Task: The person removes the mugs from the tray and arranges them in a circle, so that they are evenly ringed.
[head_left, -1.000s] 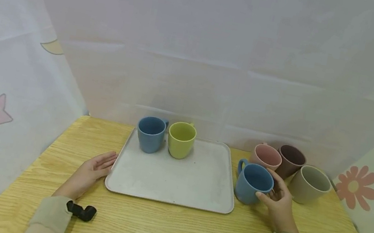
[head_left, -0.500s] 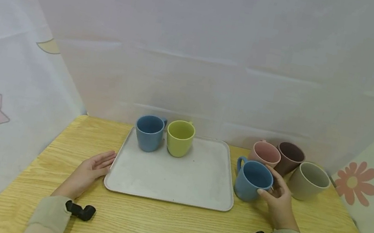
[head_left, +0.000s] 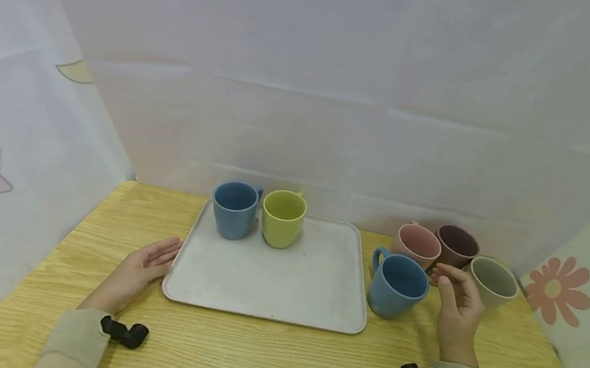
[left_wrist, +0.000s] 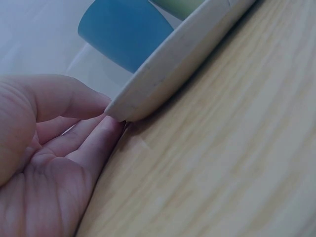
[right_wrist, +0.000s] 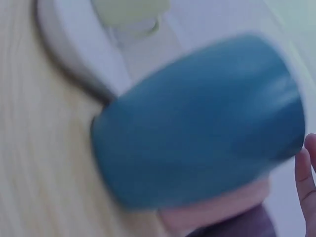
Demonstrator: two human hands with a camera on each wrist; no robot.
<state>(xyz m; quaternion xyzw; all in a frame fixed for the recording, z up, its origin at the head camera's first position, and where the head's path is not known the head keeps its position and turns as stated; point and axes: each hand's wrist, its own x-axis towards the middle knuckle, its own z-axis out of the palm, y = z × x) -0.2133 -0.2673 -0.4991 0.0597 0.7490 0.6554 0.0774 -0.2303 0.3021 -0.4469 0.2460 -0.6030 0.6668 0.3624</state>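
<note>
My left hand rests on the table at the left edge of a white tray. Its fingers lie extended and touch the tray's rim, the thumb tip at the rim too. Beside a blue mug to the right of the tray is my right hand, palm turned in, fingers loosely bent and holding nothing. That mug stands upright on the table, handle toward the back left. In the right wrist view the blue mug fills the middle, with fingertips near its rim.
On the tray's back left stand another blue mug and a yellow-green mug. Behind the right hand cluster a pink mug, a dark maroon mug and a grey-beige mug. A pale cloth hangs behind the table.
My right hand has let go of the blue mug and moved slightly right, away from it. The mug stays in place beside the tray. The left hand has not moved.
</note>
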